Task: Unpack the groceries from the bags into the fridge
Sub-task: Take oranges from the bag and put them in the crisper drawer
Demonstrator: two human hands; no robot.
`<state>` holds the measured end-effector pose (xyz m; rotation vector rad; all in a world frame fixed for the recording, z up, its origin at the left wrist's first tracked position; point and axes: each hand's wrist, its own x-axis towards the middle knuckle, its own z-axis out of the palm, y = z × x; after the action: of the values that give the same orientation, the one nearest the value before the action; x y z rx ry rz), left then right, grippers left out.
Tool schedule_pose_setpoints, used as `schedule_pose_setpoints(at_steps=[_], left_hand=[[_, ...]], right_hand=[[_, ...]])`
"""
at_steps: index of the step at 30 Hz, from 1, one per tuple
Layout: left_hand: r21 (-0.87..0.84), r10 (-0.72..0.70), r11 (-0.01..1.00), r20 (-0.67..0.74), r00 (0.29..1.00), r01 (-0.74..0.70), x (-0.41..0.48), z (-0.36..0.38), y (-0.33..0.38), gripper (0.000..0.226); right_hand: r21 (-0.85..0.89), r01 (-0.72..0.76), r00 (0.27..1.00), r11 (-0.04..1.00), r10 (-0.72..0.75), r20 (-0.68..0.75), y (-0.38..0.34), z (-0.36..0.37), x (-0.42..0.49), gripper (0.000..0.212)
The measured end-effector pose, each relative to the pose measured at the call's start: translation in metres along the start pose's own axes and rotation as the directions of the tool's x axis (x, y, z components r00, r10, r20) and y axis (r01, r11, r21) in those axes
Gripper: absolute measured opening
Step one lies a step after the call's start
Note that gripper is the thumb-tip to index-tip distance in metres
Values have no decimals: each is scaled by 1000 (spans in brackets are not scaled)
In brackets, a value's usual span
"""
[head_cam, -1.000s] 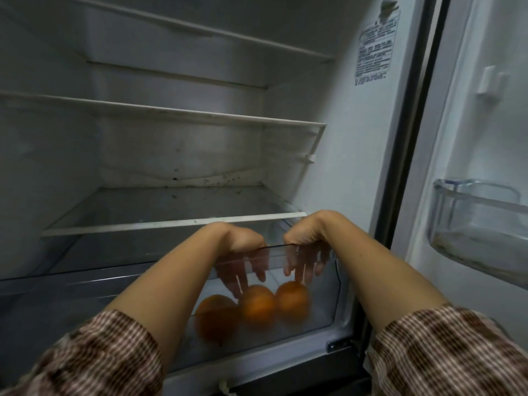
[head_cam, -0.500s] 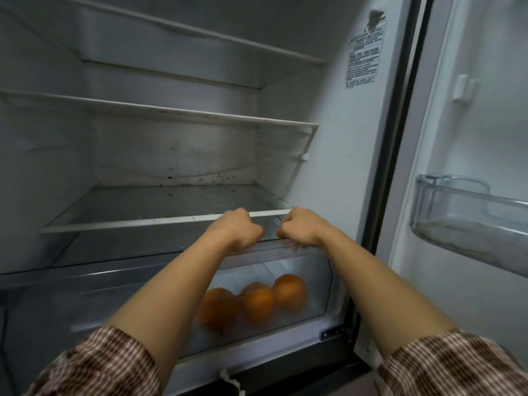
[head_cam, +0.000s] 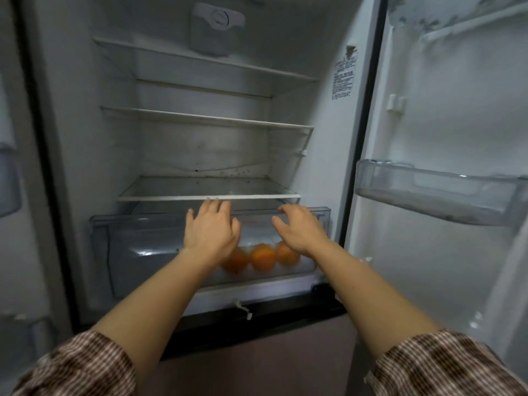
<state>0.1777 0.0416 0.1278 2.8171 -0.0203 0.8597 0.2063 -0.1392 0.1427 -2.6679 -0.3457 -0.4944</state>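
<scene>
The fridge stands open in front of me. At its bottom is a clear crisper drawer (head_cam: 137, 247), pushed in under the lowest glass shelf (head_cam: 200, 187). Three oranges (head_cam: 261, 257) lie inside it at the right. My left hand (head_cam: 210, 231) is flat in front of the drawer's upper front, fingers spread, holding nothing. My right hand (head_cam: 298, 230) hovers beside it near the drawer's top rim at the right, fingers apart and empty. Whether either hand touches the drawer is unclear. No grocery bags are in view.
Two more bare shelves (head_cam: 205, 118) sit above. The open fridge door at right carries a clear door bin (head_cam: 428, 192). A label (head_cam: 344, 78) is on the right inner wall. A dark frame runs down the left side.
Both hands held the drawer's front rim and pushed it in under the shelf. They have since let go and opened. My view has pulled back and up, showing the whole fridge interior.
</scene>
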Motion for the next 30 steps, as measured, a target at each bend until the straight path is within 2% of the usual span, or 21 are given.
schedule_pose_setpoints(at_steps=[3, 10, 13, 16, 21, 26, 30], left_hand=[[-17, -55, 998, 23, 998, 56, -47, -27, -5, 45], [48, -85, 995, -57, 995, 88, -199, -77, -2, 39], [124, -103, 987, -37, 994, 107, -269, -102, -9, 48], [187, -170, 967, -23, 985, 172, -329, -135, -27, 52], [287, -281, 917, -27, 959, 276, -420, -199, -78, 47], [346, -403, 854, -34, 915, 389, -509, -265, -143, 47], [366, -500, 784, -107, 860, 501, -589, -321, -212, 35]], right_hand=[[0, 42, 999, 999, -42, 34, -15, -7, -46, 49], [39, 188, 981, 981, -190, 31, -59, -10, -173, 44], [114, 272, 962, 956, -273, -6, -87, -4, -222, 41], [199, 341, 936, 919, -351, 17, -124, 4, -266, 40], [264, 443, 881, 857, -470, 47, -204, 19, -333, 39], [278, 562, 790, 779, -605, 97, -305, 35, -398, 40], [346, 595, 740, 726, -663, 118, -405, 55, -459, 44]])
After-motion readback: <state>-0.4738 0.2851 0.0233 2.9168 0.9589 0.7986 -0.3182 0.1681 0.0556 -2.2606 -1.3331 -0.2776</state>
